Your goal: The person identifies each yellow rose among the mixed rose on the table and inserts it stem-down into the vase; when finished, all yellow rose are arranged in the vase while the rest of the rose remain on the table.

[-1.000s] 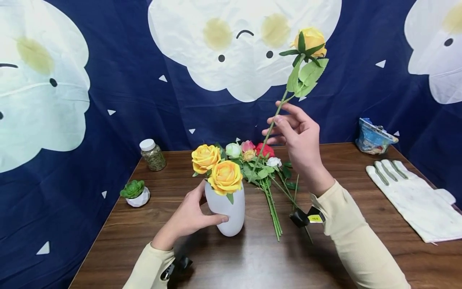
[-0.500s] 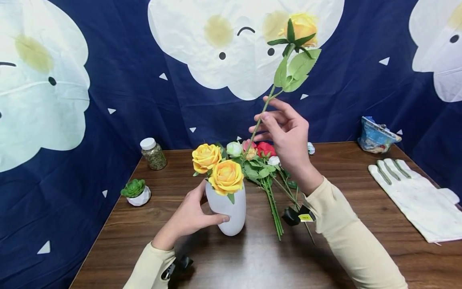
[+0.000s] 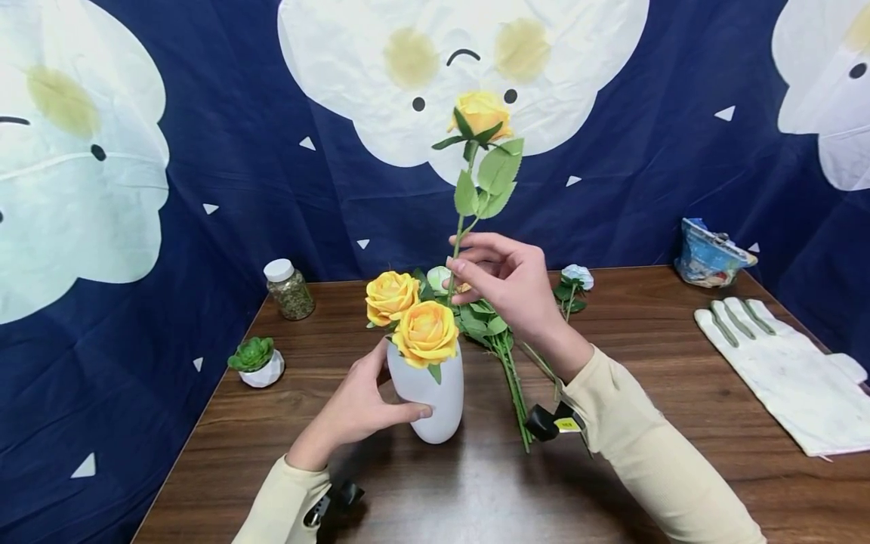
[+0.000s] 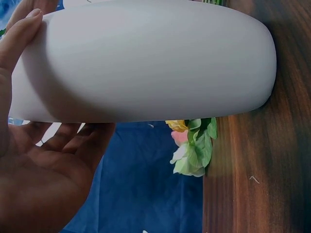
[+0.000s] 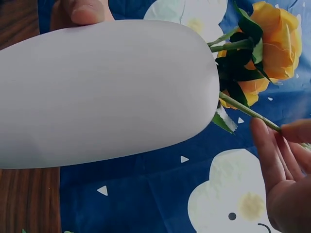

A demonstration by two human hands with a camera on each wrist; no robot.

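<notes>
A white vase [image 3: 438,404] stands on the table, gripped around its side by my left hand [image 3: 356,404]. Two yellow roses [image 3: 426,332] rise from its mouth. My right hand [image 3: 510,283] pinches the stem of a third yellow rose [image 3: 481,117] between thumb and fingers, its bloom held high. In the right wrist view that stem [image 5: 250,112] reaches the vase mouth; its lower end is hidden. The left wrist view shows my left fingers [image 4: 73,143] around the vase's upper part.
A bunch of artificial flowers [image 3: 510,370] lies right of the vase, partly behind my right hand. A pale blue flower [image 3: 576,277], a blue bag [image 3: 712,257] and white gloves [image 3: 782,370] are at right. A jar [image 3: 290,291] and potted succulent [image 3: 257,361] stand left.
My right hand has moved left and down with the yellow rose, bringing its stem to the vase and turning it more upright. My left hand and the vase have stayed put.
</notes>
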